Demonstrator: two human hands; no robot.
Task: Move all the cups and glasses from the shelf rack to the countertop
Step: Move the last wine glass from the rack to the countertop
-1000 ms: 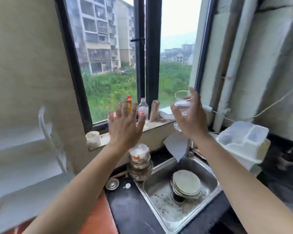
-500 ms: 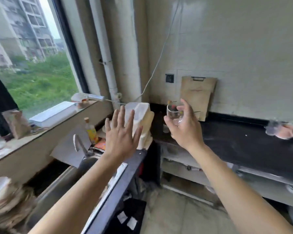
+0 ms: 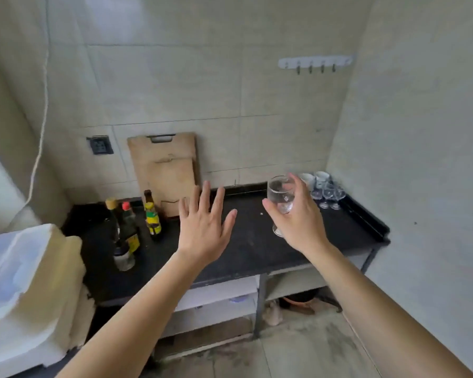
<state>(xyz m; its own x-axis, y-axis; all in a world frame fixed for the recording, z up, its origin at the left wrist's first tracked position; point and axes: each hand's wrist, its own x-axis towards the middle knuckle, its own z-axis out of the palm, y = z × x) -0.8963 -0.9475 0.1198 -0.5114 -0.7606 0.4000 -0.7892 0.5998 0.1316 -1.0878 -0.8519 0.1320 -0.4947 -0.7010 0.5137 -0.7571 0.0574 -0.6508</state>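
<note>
The black bench (image 3: 254, 249) runs wall to wall ahead of me. Two cutting boards (image 3: 170, 170) lean at its back edge, the smaller in front. Near its left end I count three bottles (image 3: 129, 227), though they overlap. In the back right corner stand two white cups (image 3: 314, 177) and a bunch of stemmed glasses (image 3: 329, 193), too crowded to count.

My right grip (image 3: 298, 222) is wrapped round the bowl of one stemmed glass (image 3: 280, 193), stem upright and foot down, over the bench right of its middle. I cannot tell whether the foot touches the top. The corner group lies beyond and to the right of this glass, near but apart, so I judge the set-down should be straight down or slightly toward that corner. The right grip is the nearer one. My left grip (image 3: 202, 230) hovers over the middle of the bench, fingers spread, holding nothing.
</note>
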